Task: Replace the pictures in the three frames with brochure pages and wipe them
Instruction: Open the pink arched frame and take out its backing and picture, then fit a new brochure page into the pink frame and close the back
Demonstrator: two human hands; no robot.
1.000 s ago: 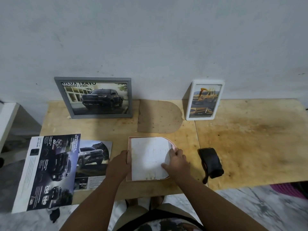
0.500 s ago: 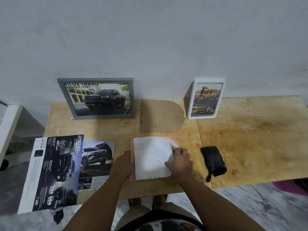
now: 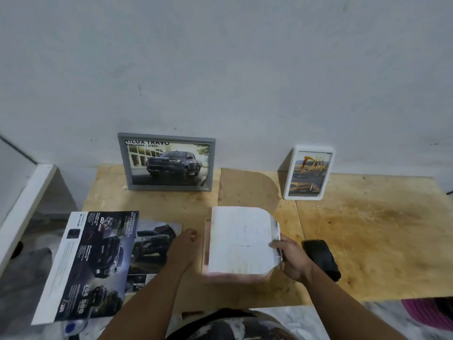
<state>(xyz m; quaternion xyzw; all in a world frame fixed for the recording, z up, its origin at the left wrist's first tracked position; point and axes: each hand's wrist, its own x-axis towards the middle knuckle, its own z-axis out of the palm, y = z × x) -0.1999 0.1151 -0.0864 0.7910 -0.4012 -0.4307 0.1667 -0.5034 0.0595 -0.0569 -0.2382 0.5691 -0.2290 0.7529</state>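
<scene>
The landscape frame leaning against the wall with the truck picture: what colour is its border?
Grey, plain. The landscape frame shows clearest in the head view.

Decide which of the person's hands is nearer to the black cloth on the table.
The right hand: it sits just left of the black cloth, gripping the white sheet. The left hand lies beyond that sheet.

Head view, single camera: worn on the person's head, wide-angle, looking forward and down at close range across a wooden table (image 3: 367,241) toward a pale wall (image 3: 220,69). Forearms enter from the bottom edge. No second view to overlap.
</scene>
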